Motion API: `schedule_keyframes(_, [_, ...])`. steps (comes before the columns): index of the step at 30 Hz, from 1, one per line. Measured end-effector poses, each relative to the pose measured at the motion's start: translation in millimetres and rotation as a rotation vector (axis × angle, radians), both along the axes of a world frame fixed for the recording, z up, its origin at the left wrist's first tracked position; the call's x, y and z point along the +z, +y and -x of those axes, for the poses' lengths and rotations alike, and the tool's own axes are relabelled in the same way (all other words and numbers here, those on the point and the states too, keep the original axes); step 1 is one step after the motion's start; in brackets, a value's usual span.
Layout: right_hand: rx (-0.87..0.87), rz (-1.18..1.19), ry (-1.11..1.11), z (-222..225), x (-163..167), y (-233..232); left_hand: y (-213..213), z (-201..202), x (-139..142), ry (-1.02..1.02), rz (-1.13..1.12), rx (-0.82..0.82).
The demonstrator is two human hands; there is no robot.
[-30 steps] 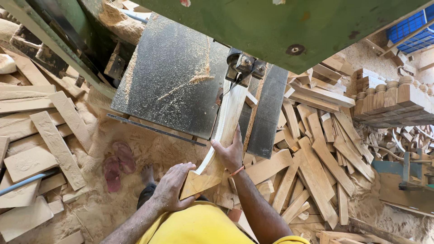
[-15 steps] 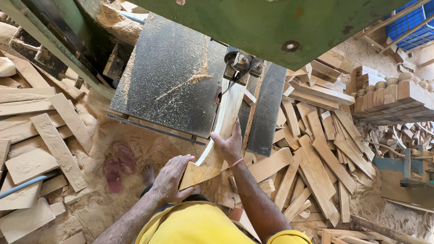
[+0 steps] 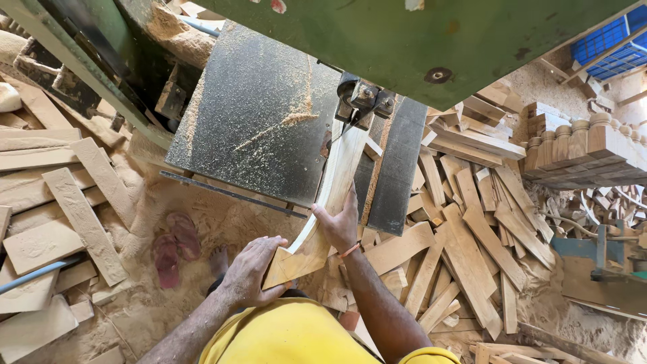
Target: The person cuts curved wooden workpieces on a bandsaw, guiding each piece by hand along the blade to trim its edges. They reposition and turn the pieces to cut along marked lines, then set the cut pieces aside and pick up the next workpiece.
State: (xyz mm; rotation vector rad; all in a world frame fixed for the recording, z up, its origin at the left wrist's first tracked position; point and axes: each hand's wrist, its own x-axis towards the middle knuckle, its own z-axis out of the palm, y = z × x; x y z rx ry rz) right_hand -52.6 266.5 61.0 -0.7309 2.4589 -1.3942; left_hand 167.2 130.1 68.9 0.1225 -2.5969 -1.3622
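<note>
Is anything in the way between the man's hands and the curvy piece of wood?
No. Both hands are already on the curved wooden piece: the left hand presses its near wide end, the right hand holds its side. Farther up, the piece runs straight to the saw's blade guide, with only sawdust on the saw table.

Dark steel saw table [image 3: 256,114] fills the middle, dusted with pale sawdust [image 3: 296,120] in a streak and a small heap near the blade guide [image 3: 364,100]. A long curved wooden piece [image 3: 323,202] lies on the table's near right part, its near end hanging off the edge. Below, the floor [image 3: 222,222] is deep in sawdust. A pair of red sandals [image 3: 174,246] sits on it, left of centre. Flat offcut boards [image 3: 60,202] are stacked at left, and a loose heap of wood strips [image 3: 472,249] lies at right.
</note>
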Motion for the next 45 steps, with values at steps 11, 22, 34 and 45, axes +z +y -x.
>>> schedule_keyframes(11, [-0.042, -0.019, 0.035, 7, 2, -9, -9, 9, 2, 0.024, 0.046, 0.003])
schedule_keyframes(22, [-0.063, -0.067, 0.094, 16, -7, -12, -13, 16, -7, 0.046, 0.068, 0.013])
schedule_keyframes(34, [-0.041, 0.004, 0.061, 26, -4, -19, -19, 25, -8, 0.026, 0.096, 0.012])
schedule_keyframes(45, [-0.050, -0.006, 0.108, 30, -9, -19, -22, 29, -13, 0.037, 0.104, 0.009])
